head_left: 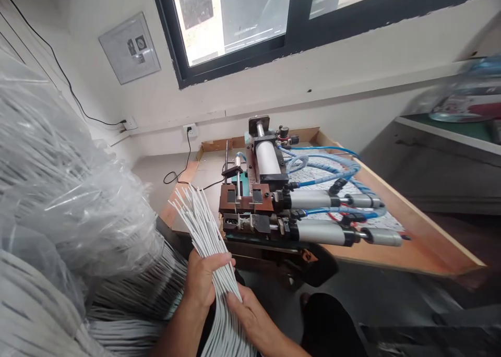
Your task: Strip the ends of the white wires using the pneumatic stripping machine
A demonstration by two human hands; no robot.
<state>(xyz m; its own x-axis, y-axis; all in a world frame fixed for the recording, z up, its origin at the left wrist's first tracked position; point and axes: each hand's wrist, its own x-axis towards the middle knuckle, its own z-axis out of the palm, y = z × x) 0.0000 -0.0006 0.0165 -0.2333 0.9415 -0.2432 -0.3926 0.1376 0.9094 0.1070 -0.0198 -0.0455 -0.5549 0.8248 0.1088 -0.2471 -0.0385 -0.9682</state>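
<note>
A thick bundle of white cables (203, 224) runs up through both my hands, its cut ends fanned out at the top. My left hand (203, 276) wraps round the bundle from the left, thumb across the front. Lower down, my right hand (250, 312) grips the same cables from the right, its thumb laid over them. Just right of the cable ends stands a pneumatic machine (250, 203) with brown clamp blocks and silver cylinders. The bundle's top is near the clamp blocks. My fingers behind the cables are hidden.
Large plastic-wrapped bundles of similar cable (78, 200) fill the left side. Blue air hoses (336, 164) loop over the wood-edged bench (434, 247). A black power cord (190, 153) hangs from a wall socket. At right is a shelf (450, 138) with a plastic-wrapped package.
</note>
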